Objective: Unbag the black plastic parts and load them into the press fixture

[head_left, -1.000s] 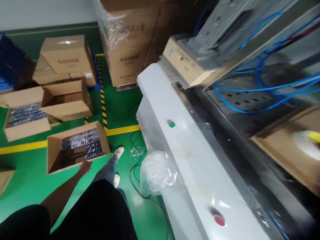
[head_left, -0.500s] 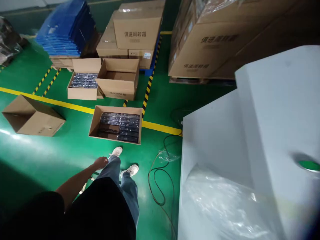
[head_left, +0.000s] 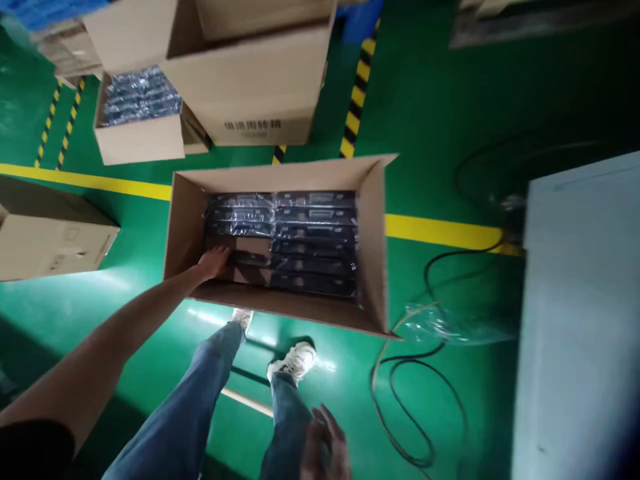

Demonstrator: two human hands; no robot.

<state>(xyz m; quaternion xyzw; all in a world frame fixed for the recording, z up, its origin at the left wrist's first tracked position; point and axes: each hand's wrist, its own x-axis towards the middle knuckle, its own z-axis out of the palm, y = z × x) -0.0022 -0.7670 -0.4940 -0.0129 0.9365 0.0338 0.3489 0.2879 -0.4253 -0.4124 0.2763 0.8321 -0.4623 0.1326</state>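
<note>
In the head view, an open cardboard box (head_left: 280, 177) stands on the floor in front of my feet. Flat dark units in clear plastic (head_left: 315, 247) lie in two columns inside it, the left column with a gap. My left hand (head_left: 216, 262) reaches over the near wall into that gap, fingers extended, at the left end of a single dark wrapped unit (head_left: 251, 259). Whether the fingers touch this unit is unclear. Low in the view, over my leg, my right hand (head_left: 327, 443) hangs blurred, its fingers loosely apart and holding nothing.
Behind stand another open carton (head_left: 250, 93) and a box of wrapped units (head_left: 143, 120). A tipped carton (head_left: 55, 233) lies at left. Cables (head_left: 400, 413) and a plastic bag (head_left: 450, 327) lie on the floor at right, beside a pale grey cabinet (head_left: 580, 300).
The view has moved closer to the box of dark units. My left hand has gone from beside my leg into the box. My right hand has come into view at the bottom.
</note>
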